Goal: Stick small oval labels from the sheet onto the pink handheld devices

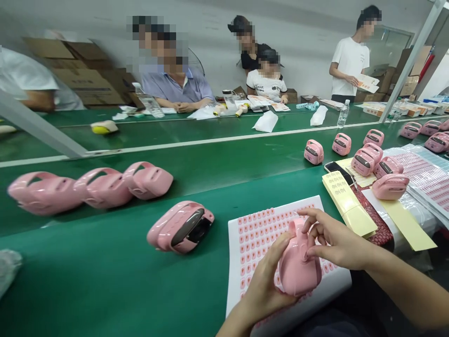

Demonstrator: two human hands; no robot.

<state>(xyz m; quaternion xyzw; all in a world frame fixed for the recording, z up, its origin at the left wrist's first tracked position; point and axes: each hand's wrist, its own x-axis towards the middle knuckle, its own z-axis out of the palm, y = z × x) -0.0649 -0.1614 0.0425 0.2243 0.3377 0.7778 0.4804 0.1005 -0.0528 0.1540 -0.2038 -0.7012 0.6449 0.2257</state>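
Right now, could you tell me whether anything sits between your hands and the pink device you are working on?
Nothing visible does. The left hand cups the pink device from its left side, and the right hand pinches its handle, so both already touch it. It is held above the sticker sheet.

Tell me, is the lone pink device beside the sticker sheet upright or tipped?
Tipped: the pink device lies on its side on the green belt, dark face sideways.

Pale wall behind green conveyor table (cardboard boxes stacked at left); bright, even light.
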